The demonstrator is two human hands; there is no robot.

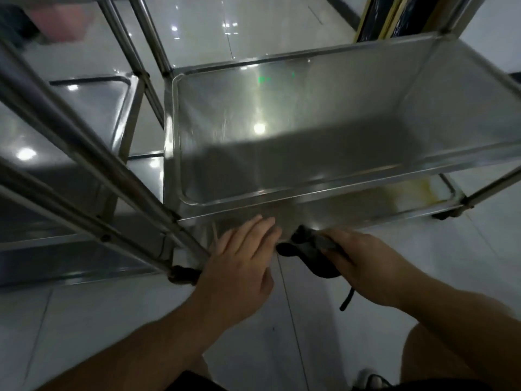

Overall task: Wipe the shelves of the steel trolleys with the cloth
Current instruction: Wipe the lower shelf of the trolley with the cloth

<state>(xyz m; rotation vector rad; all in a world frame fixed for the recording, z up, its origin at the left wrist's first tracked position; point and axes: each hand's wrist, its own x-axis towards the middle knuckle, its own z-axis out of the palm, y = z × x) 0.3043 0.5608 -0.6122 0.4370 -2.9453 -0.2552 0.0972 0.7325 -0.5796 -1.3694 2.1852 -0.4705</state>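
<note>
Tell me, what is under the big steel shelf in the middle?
Under the big steel shelf a lower shelf shows, with a yellowish stain near its right end. The upper shelf covers most of it.

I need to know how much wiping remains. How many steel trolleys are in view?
2: one trolley straight ahead of both hands, a second trolley to its left. Others may stand out of frame.

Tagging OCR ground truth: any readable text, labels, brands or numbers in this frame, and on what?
None readable.
Trolley shelves: bare steel, no label or stamp visible.
Cloth in the right hand: no tag visible.
Dark items at top right: too blurred to tell if they carry print.
Green spots on the shelf are reflections, not characters.
</note>
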